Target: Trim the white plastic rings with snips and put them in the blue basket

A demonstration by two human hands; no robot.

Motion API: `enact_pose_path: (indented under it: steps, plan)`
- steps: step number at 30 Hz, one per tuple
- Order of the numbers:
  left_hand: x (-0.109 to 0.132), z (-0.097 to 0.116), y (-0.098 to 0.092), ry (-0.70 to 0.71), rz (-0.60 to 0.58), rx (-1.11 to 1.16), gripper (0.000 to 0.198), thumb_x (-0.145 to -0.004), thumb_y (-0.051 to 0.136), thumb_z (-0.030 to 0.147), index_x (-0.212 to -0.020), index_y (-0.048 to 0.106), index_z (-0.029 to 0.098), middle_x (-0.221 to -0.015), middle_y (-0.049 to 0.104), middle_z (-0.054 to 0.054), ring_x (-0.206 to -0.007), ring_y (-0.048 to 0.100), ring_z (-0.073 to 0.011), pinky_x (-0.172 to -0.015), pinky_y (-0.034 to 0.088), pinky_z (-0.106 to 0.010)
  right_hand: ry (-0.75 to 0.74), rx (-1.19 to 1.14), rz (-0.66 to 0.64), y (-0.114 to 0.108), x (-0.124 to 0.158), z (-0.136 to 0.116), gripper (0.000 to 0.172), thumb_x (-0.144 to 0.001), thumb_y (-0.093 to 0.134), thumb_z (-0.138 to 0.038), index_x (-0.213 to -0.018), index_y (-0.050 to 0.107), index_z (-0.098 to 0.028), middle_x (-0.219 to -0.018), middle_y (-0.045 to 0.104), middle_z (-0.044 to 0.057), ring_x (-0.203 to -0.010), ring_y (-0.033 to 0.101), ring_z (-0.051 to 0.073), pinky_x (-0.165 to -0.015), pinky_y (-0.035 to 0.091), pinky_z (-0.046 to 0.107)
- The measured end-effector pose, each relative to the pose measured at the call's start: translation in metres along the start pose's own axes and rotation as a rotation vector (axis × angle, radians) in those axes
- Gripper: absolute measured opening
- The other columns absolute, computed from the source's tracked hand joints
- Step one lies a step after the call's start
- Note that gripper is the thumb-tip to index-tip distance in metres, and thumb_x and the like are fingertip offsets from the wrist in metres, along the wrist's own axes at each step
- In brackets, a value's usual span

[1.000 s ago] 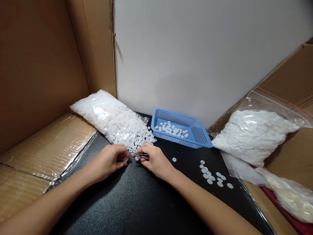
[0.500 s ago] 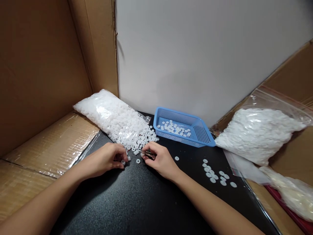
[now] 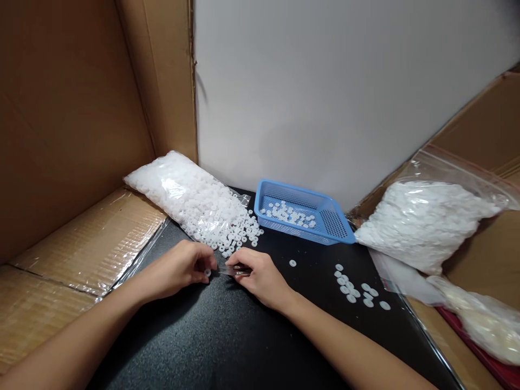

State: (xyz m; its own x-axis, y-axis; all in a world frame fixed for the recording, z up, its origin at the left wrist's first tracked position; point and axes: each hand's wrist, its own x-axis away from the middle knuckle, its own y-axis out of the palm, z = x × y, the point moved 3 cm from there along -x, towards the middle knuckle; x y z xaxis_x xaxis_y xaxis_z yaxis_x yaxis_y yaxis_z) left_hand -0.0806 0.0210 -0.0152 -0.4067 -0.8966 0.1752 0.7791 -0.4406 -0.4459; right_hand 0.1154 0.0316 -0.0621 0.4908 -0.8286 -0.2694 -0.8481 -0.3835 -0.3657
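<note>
Pinched between the fingertips of my left hand is a small white plastic ring. A few centimetres to its right, my right hand is closed around a slim metal tool. The tool's front end points at the left fingers and is smeared by motion, so its exact kind cannot be made out. Just beyond both hands lies a heap of loose white rings, spilling from the mouth of a clear plastic bag full of them.
A blue perforated basket holding white pieces stands behind the right hand. Several flat white discs lie on the black tabletop at right, with a single ring nearer. A stuffed zip bag sits far right; cardboard walls the left.
My right hand has come nearer and lower, bringing the tool level with the left fingers. The left hand keeps its ring. The loose ring that lay between the hands is no longer visible.
</note>
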Motion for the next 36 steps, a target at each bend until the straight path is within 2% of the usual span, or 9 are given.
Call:
enact_pose_path:
  steps: [2, 5, 9, 12, 16, 20, 24, 29, 36]
  plan:
    - [0.002, 0.004, 0.002, -0.036, 0.006, 0.128, 0.011, -0.067, 0.079, 0.018, -0.072, 0.069, 0.018, -0.068, 0.072, 0.000, -0.066, 0.065, -0.0177, -0.063, 0.045, -0.027, 0.052, -0.066, 0.070, -0.007, 0.001, -0.004, 0.005, -0.079, 0.069, -0.022, -0.084, 0.068, -0.021, -0.078, 0.069, 0.000, -0.069, 0.062, 0.016, -0.064, 0.049, 0.029]
    - [0.001, 0.014, 0.012, -0.071, 0.003, 0.340, 0.020, -0.066, 0.084, 0.027, -0.074, 0.069, 0.017, -0.077, 0.077, -0.005, -0.074, 0.071, -0.0198, -0.073, 0.053, -0.033, 0.117, -0.141, 0.184, -0.026, 0.011, -0.018, 0.020, -0.080, 0.076, -0.037, -0.086, 0.067, -0.020, -0.072, 0.063, -0.002, -0.060, 0.054, 0.012, -0.057, 0.045, 0.026]
    - [-0.010, 0.035, 0.039, -0.103, -0.027, 0.587, 0.025, -0.066, 0.088, 0.034, -0.078, 0.074, 0.017, -0.076, 0.076, -0.002, -0.077, 0.071, -0.0169, -0.081, 0.054, -0.032, 0.185, -0.265, 0.304, -0.053, 0.036, -0.038, 0.029, -0.072, 0.085, -0.042, -0.082, 0.070, -0.020, -0.070, 0.061, -0.003, -0.062, 0.052, 0.012, -0.060, 0.045, 0.026]
    - [-0.020, 0.055, 0.062, -0.111, -0.099, 0.715, 0.027, -0.064, 0.091, 0.032, -0.073, 0.072, 0.015, -0.075, 0.076, -0.003, -0.075, 0.071, -0.0158, -0.079, 0.054, -0.031, 0.216, -0.353, 0.398, -0.066, 0.053, -0.043, 0.032, -0.068, 0.088, -0.044, -0.081, 0.071, -0.020, -0.074, 0.064, -0.001, -0.068, 0.055, 0.014, -0.065, 0.048, 0.028]
    - [-0.029, 0.074, 0.085, -0.129, -0.172, 0.826, 0.033, -0.061, 0.095, 0.025, -0.073, 0.067, 0.014, -0.073, 0.075, -0.003, -0.070, 0.070, -0.0145, -0.071, 0.054, -0.027, 0.204, -0.348, 0.470, -0.077, 0.068, -0.042, 0.035, -0.068, 0.088, -0.048, -0.078, 0.069, -0.021, -0.078, 0.068, 0.000, -0.070, 0.059, 0.015, -0.067, 0.050, 0.029]
    - [-0.030, 0.075, 0.098, -0.154, -0.164, 0.910, 0.039, -0.059, 0.097, 0.026, -0.075, 0.064, 0.014, -0.072, 0.074, -0.002, -0.065, 0.071, -0.0140, -0.068, 0.055, -0.026, 0.184, -0.340, 0.504, -0.078, 0.075, -0.039, 0.036, -0.065, 0.090, -0.050, -0.079, 0.071, -0.022, -0.075, 0.066, -0.001, -0.068, 0.057, 0.015, -0.066, 0.051, 0.029]
    - [-0.028, 0.066, 0.107, -0.181, -0.098, 0.970, 0.041, -0.059, 0.098, 0.026, -0.077, 0.062, 0.015, -0.072, 0.074, -0.001, -0.065, 0.069, -0.0116, -0.067, 0.055, -0.023, 0.183, -0.326, 0.473, -0.071, 0.080, -0.037, 0.043, -0.058, 0.095, -0.042, -0.089, 0.072, -0.023, -0.070, 0.063, -0.004, -0.057, 0.051, 0.012, -0.053, 0.045, 0.025]
    - [-0.026, 0.061, 0.115, -0.189, -0.040, 1.027, 0.044, -0.056, 0.099, 0.029, -0.073, 0.061, 0.016, -0.068, 0.071, 0.003, -0.065, 0.066, -0.0087, -0.071, 0.054, -0.021, 0.162, -0.233, 0.412, -0.065, 0.082, -0.039, 0.041, -0.069, 0.089, -0.033, -0.104, 0.069, -0.024, -0.087, 0.073, 0.001, -0.070, 0.067, 0.015, -0.064, 0.053, 0.026]
    - [-0.022, 0.060, 0.120, -0.238, -0.086, 1.150, 0.038, -0.062, 0.097, 0.028, -0.072, 0.063, 0.015, -0.072, 0.073, -0.001, -0.065, 0.066, -0.0095, -0.070, 0.054, -0.021, 0.148, -0.198, 0.393, -0.064, 0.082, -0.038, 0.036, -0.073, 0.085, -0.033, -0.104, 0.068, -0.024, -0.088, 0.071, 0.001, -0.069, 0.068, 0.016, -0.064, 0.056, 0.027]
